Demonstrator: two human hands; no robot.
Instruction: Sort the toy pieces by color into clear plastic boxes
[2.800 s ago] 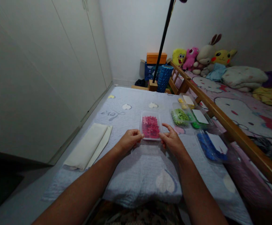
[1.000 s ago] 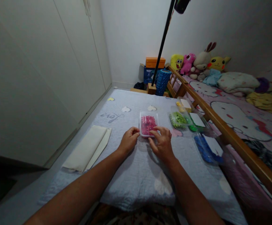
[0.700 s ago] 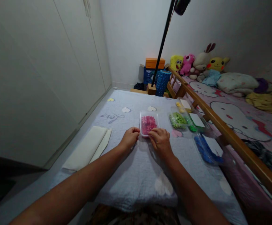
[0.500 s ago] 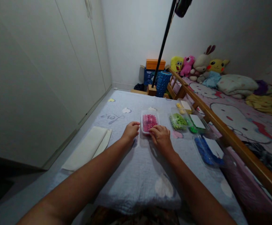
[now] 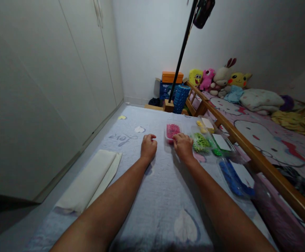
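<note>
A clear plastic box of small pink pieces [image 5: 172, 131] sits toward the far middle of the cloth-covered table. My right hand [image 5: 183, 143] has its fingers bent and closed on the box's near right corner; part of the rim is hidden behind them. To the left of the box, my left hand [image 5: 148, 145] is apart from it, with nothing in it and its fingers loosely curved with a gap at the thumb. Just right of my right hand is a clear box of light-green pieces [image 5: 201, 142].
Along the right edge are boxes with yellow pieces [image 5: 201, 126], green pieces [image 5: 217, 152] and blue pieces [image 5: 232, 178], some bearing white cards. Folded cream cloth [image 5: 89, 182] lies at the left. A wooden bed rail [image 5: 236, 136] borders the right; a black pole [image 5: 180, 59] stands behind.
The pink box has moved away from me and to the right, alongside the light-green box, with my right hand at it. My left hand has come away from the box's side. The view has shifted slightly.
</note>
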